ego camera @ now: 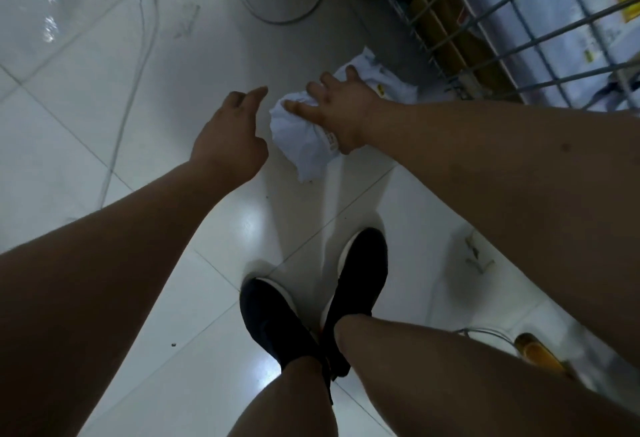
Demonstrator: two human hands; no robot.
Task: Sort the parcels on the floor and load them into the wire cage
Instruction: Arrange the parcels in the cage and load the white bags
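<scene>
**Right hand lands on a soft white parcel beside the cage**

Head view: just above the middle of the frame, a crumpled white parcel [301,138] lies on the tiled floor [86,107]. The right hand [341,114] rests on top of it with fingers spread; the grip is open, pressing down and not yet closed round the bag. The left hand [230,138] hovers just left of the parcel, apart from it, fingers loosely curled and holding nothing.

A second white parcel [381,76] lies just behind the first, touching or nearly touching it, close against the foot of the wire cage [519,21], which fills the upper right of the frame. So two parcels can be counted on the floor here. Inside the cage, pale wrapped packages show through the mesh; their number cannot be told.

The near parcel looks like a thin plastic mailer with soft contents: probably light, limp and somewhat slippery, and unlikely to be fragile. A pinch on a loose corner could tear or slide, so gathering a good fold of the bag at its bulging middle, or scooping it with both hands, seems the safer hold.

Two black shoes [311,305] stand at the lower middle, and a cable [135,73] trails along the floor at upper left.
</scene>
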